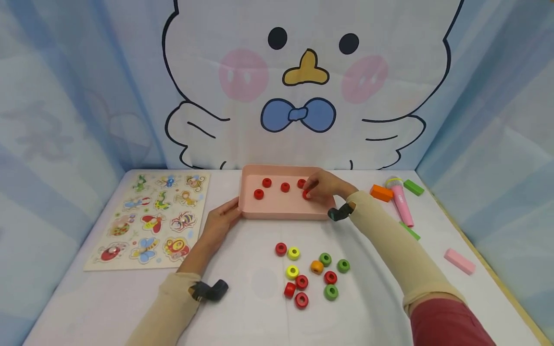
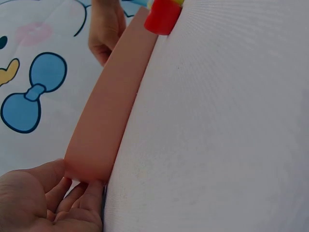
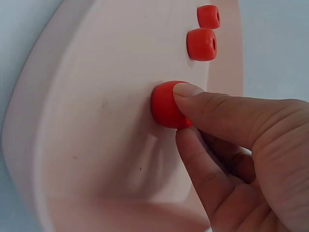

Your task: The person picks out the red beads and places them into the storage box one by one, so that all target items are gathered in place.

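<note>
A shallow pink tray (image 1: 281, 204) stands at the back of the white table with several red beads in it. My left hand (image 1: 220, 223) holds the tray's near left corner; in the left wrist view its thumb lies along the upper edge, with fingers against the side wall. Inside the tray on the right, my right hand (image 1: 323, 185) pinches a red bead (image 3: 166, 106) between thumb and fingertips, right at the tray floor. Another red bead (image 1: 301, 183) sits just behind it. Three more red beads (image 1: 284, 187) are spread over the left and middle.
In front of the tray lie loose beads: red (image 1: 301, 301), yellow (image 1: 292, 272), green (image 1: 331, 292) and one orange (image 1: 317, 267). An insect puzzle board (image 1: 147, 221) lies left. On the right are a pink toy microphone (image 1: 402, 204), an orange block (image 1: 381, 193), green blocks (image 1: 413, 187) and a pink block (image 1: 459, 261).
</note>
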Demonstrator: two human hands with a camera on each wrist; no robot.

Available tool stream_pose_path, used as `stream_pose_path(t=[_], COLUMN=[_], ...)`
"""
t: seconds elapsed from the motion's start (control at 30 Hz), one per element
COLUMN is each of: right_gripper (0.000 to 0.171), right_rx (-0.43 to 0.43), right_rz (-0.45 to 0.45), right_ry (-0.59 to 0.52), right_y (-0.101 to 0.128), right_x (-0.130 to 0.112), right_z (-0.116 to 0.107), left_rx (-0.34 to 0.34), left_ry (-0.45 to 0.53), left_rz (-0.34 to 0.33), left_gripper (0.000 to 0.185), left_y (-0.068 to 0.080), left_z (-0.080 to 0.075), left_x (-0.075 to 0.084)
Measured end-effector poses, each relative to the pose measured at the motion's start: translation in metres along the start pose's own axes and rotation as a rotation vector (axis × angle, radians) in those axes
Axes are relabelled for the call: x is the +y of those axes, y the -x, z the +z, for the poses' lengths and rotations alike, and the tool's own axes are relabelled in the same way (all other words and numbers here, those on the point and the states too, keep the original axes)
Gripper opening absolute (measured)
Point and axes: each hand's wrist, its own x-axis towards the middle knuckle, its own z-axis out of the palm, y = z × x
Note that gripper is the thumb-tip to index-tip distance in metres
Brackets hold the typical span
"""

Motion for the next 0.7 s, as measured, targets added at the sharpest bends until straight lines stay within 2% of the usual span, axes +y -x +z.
stream_pose_path(t=[0.17, 0.3, 0.53, 0.7], right_gripper=[0.027, 0.034, 0.036, 0.039], right_rx=[0.005, 0.032, 0.067, 0.071], right_rz=[0.019, 0.007, -0.118, -0.159], right_ry=[0.000, -0.009, -0.037, -0.097], right_y=[0.007, 0.028, 0.084, 0.134], right_x=[-0.001, -0.002, 0.001, -0.002], right_z=[-0.004, -0.008, -0.003, 0.002], left_rx=[-0.004, -0.004, 0.003, -0.004], left_ry=[-0.012, 0.000, 0.001, -0.003], left_rz=[-0.016, -0.019, -0.031, -0.031], left_gripper=[0.049, 0.049, 0.049, 0.049], left_y=[-0.001, -0.001, 0.000, 0.002], left_z=[0.000, 0.001, 0.004, 0.002], left_x=[0.001, 0.001, 0.002, 0.004])
